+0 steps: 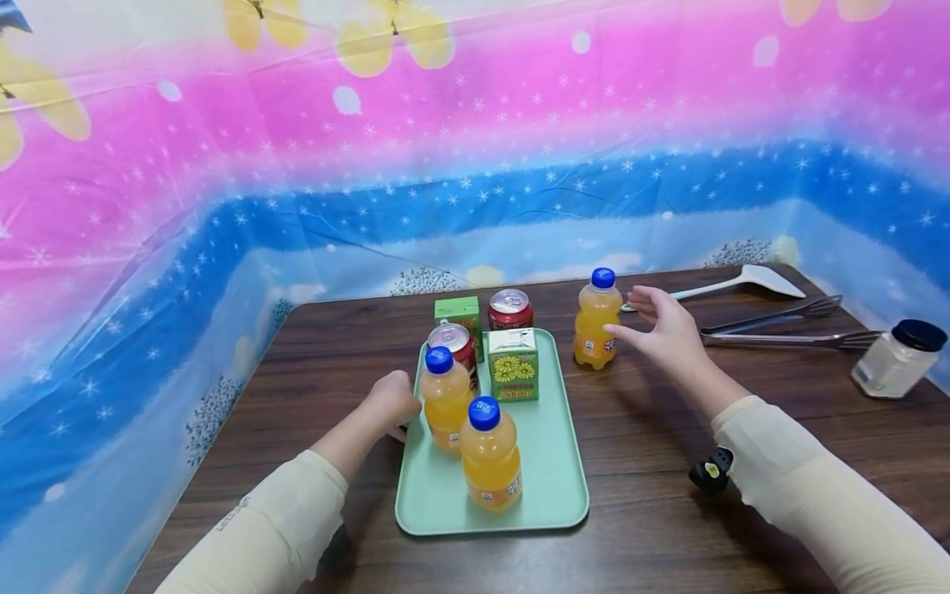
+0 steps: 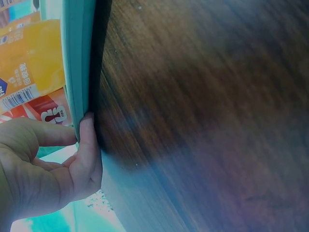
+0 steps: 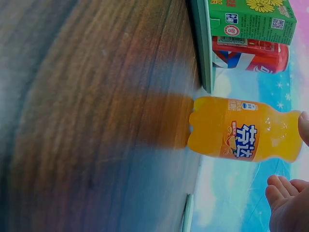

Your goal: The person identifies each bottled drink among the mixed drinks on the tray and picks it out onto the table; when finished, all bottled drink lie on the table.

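Right hand (image 1: 664, 330) first: its thumb lies against the upper part of an orange Fanta bottle (image 1: 596, 330), while the fingers reach out well apart from the thumb, clear of the bottle and not wrapped round it, so the hand is wide and has no grip. That bottle stands upright on the dark wooden table (image 1: 646, 478), blue cap on, just beside the far right part of a pale green tray (image 1: 549, 495). Across from it, the left hand (image 1: 389, 400) pinches the tray's left rim, thumb above and fingertips at the outer side. On the tray, nearest the person, stands a front Fanta bottle (image 1: 491, 466), with a second Fanta bottle (image 1: 439, 408) behind it and to its left, close to the left hand; both are upright and capped in blue. Beyond them are a near red can (image 1: 466, 351), partly covered by the second bottle, and a near green carton (image 1: 514, 371) printed with yellow flowers. A far green carton (image 1: 458, 309) and a far red can (image 1: 512, 309) show behind these, their lower parts hidden. Past the right hand lie a white spatula (image 1: 772, 280) and metal tongs (image 1: 787, 339), and near the tongs' end stands a clear jar (image 1: 894, 363) with a black lid. Pink and blue snowflake cloth (image 1: 445, 124) hangs around the table.
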The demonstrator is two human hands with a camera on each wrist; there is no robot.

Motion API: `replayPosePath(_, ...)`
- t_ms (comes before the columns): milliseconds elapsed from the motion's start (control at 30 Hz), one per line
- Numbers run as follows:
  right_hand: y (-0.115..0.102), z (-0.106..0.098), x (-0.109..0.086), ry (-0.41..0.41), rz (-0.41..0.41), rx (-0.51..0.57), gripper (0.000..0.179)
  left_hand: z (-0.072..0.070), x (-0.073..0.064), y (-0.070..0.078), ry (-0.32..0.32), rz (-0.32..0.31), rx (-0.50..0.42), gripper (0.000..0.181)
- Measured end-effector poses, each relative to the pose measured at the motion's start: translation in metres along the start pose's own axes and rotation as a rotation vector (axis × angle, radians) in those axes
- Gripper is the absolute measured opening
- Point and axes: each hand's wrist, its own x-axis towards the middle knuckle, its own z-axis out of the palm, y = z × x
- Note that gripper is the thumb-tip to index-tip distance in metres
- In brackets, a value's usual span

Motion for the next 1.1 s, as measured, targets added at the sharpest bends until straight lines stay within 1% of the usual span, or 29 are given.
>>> replayPosePath(133, 0.001, -0.004, -0.006, 0.008, -0.006, -0.008, 0.082, 0.0, 0.0, 0.001, -0.002, 0.0, -0.002, 0.012)
replayPosePath(367, 0.002, -0.009, -0.017, 0.018, -0.015, -0.004, 0.078, -0.001, -0.002, 0.002, -0.003, 0.001, 0.004, 0.013)
replayPosePath(533, 0.001, -0.011, -0.025, 0.008, -0.03, 0.009, 0.077, -0.001, -0.004, 0.003, -0.001, 0.006, 0.014, 0.012)
replayPosePath(700, -0.002, -0.011, -0.032, 0.024, -0.035, 0.014, 0.075, -0.002, -0.006, 0.003, -0.003, 0.013, 0.021, 0.014)
replayPosePath(900, -0.009, -0.009, -0.038, 0.026, -0.098, 0.024, 0.07, -0.002, -0.005, 0.004, -0.003, 0.009, 0.022, 0.014)
replayPosePath(1100, -0.018, -0.005, -0.043, 0.022, -0.213, 0.015, 0.065, -0.002, -0.005, 0.003, -0.003, 0.02, 0.031, 0.016)
